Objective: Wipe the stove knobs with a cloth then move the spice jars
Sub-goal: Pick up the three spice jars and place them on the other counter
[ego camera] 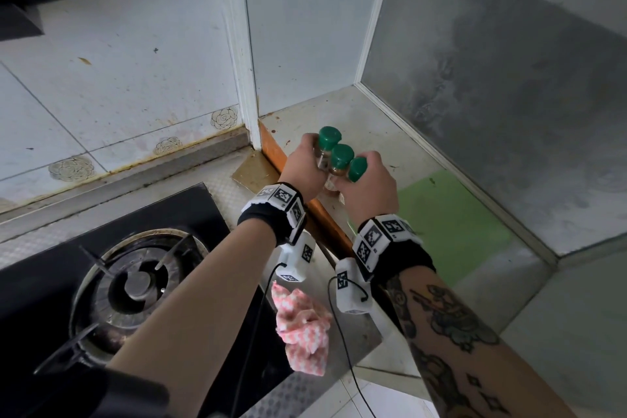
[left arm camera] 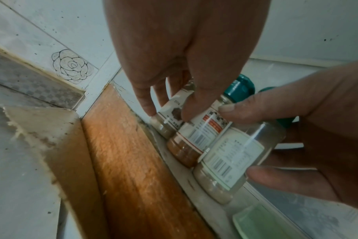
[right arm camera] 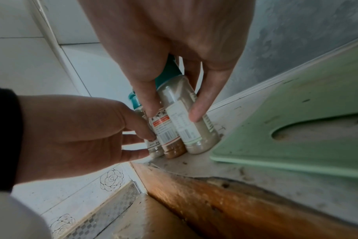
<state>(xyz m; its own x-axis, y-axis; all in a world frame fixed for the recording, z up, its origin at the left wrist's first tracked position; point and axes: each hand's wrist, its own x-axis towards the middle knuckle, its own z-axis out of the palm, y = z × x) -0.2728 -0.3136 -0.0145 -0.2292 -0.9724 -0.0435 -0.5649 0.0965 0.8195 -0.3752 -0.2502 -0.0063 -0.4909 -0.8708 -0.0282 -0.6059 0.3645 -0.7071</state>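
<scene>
Together, left hand [ego camera: 303, 169] and right hand [ego camera: 368, 186] clamp a row of three clear plastic spice jars with green screw caps [ego camera: 337, 159], one hand at each end, fingers curled round the outer jars. In the left wrist view the left fingers [left arm camera: 147, 103] reach the far jar's label, and the right hand's thumb [left arm camera: 241, 110] presses the middle jar. Jar bases sit on or just above the raised pale ledge [ego camera: 366, 119], near its left edge, beside the orange wooden strip [ego camera: 271, 149]. A light green plastic board [right arm camera: 296, 129] lies just right of the jars. Pink-and-white patterned cloth [ego camera: 303, 329] lies crumpled on the table by the black gas stove [ego camera: 112, 268], well apart from both hands.
</scene>
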